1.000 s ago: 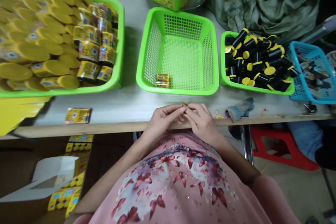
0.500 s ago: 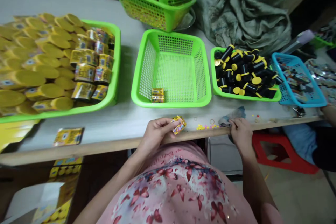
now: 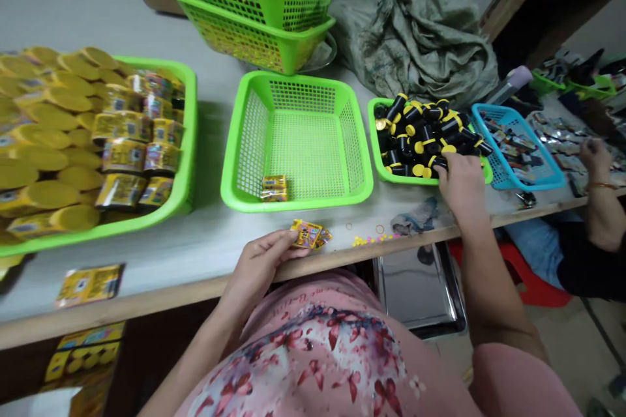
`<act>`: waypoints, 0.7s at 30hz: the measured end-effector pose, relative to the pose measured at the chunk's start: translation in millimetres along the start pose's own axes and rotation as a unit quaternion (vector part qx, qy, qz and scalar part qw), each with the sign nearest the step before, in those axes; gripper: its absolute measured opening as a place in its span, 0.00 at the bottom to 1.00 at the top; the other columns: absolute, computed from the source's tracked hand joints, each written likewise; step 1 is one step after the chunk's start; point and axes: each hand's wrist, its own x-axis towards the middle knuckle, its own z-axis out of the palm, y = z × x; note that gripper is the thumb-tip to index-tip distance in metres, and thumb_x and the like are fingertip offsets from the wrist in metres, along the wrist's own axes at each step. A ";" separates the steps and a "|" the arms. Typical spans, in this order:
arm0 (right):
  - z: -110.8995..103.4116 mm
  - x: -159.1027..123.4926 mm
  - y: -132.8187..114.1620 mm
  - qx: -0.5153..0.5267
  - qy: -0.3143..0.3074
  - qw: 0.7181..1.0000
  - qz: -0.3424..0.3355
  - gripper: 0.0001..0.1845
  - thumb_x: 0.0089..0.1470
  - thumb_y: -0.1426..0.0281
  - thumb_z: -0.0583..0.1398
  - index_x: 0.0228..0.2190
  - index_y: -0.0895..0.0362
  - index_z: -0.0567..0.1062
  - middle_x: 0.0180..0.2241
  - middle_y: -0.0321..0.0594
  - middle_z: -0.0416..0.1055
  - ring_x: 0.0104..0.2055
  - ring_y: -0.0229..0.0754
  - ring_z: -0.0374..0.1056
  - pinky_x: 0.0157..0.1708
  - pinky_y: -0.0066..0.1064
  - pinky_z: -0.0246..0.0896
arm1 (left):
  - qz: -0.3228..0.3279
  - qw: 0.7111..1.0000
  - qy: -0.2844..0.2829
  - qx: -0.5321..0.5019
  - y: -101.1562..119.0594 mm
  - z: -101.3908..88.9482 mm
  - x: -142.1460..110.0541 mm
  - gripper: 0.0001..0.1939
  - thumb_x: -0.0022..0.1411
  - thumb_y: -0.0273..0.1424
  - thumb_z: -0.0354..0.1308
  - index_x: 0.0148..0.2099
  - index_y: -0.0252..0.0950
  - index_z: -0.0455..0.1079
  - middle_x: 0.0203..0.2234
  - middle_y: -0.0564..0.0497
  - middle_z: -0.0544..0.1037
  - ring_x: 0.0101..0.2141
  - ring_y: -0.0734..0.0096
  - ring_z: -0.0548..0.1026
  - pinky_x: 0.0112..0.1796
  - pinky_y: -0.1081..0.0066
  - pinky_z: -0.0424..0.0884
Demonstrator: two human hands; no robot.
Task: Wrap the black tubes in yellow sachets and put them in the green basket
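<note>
Beside the table's front edge, my left hand (image 3: 264, 257) is closed on a small stack of glossy yellow printed sleeves (image 3: 308, 234), slightly fanned out. My right hand (image 3: 462, 186) reaches over the near rim of a green basket (image 3: 370, 137) heaped with small black canisters with yellow caps. Its thumb and forefinger close around one black canister (image 3: 437, 161) at the front of the heap; the other fingers are partly hidden. Two wrapped yellow packs (image 3: 274, 187) lie in the near left corner of the middle green basket (image 3: 229, 166).
At left, a large green basket (image 3: 188, 143) overflows with yellow-capped wrapped packs. Stacked green baskets (image 3: 274, 16) and a grey-green sack (image 3: 415, 39) stand behind. A crumpled rag (image 3: 415, 218) and yellow bits (image 3: 366, 241) lie near the edge. A blue basket (image 3: 550, 176) and a co-worker's hand (image 3: 595, 156) are at right.
My right hand has let go of the rag at the table edge and moved up to the canisters. The sleeves in my left hand now lie flatter and fanned. The view has shifted right.
</note>
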 end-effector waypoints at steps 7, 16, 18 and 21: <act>-13.5 26.3 -6.4 -0.083 -0.104 0.991 -0.029 0.25 0.66 0.63 0.51 0.45 0.74 0.76 0.42 0.65 0.75 0.49 0.57 0.69 0.41 0.49 0.57 | -0.012 1.000 -0.023 0.004 -9.8 -1.5 -6.8 0.12 0.43 0.36 0.75 0.32 0.37 0.83 0.32 0.47 0.85 0.31 0.64 0.81 0.41 0.64 0.76; -27.6 -56.2 -109.5 0.572 -0.132 0.806 0.076 0.20 0.53 0.59 0.66 0.47 0.51 0.78 0.42 0.42 0.79 0.41 0.44 0.76 0.41 0.41 0.75 | 0.033 0.998 -0.054 0.008 -14.4 -5.0 -6.8 0.06 0.48 0.35 0.73 0.29 0.40 0.83 0.36 0.47 0.85 0.40 0.62 0.80 0.51 0.62 0.71; -18.8 -71.2 -138.6 0.671 -0.207 0.703 0.111 0.21 0.51 0.57 0.67 0.46 0.51 0.78 0.42 0.41 0.80 0.43 0.45 0.76 0.45 0.41 0.75 | 0.036 0.998 -0.059 -0.008 -12.2 -3.6 -8.5 0.06 0.46 0.33 0.74 0.28 0.40 0.83 0.36 0.47 0.85 0.41 0.60 0.80 0.53 0.59 0.71; -9.5 -82.1 -164.8 0.734 -0.260 0.608 0.156 0.22 0.50 0.55 0.68 0.45 0.51 0.78 0.44 0.40 0.80 0.46 0.45 0.76 0.50 0.43 0.73 | 0.033 0.998 -0.056 -0.023 -10.8 -2.7 -10.8 0.06 0.45 0.33 0.74 0.29 0.41 0.83 0.35 0.47 0.85 0.40 0.60 0.81 0.53 0.58 0.71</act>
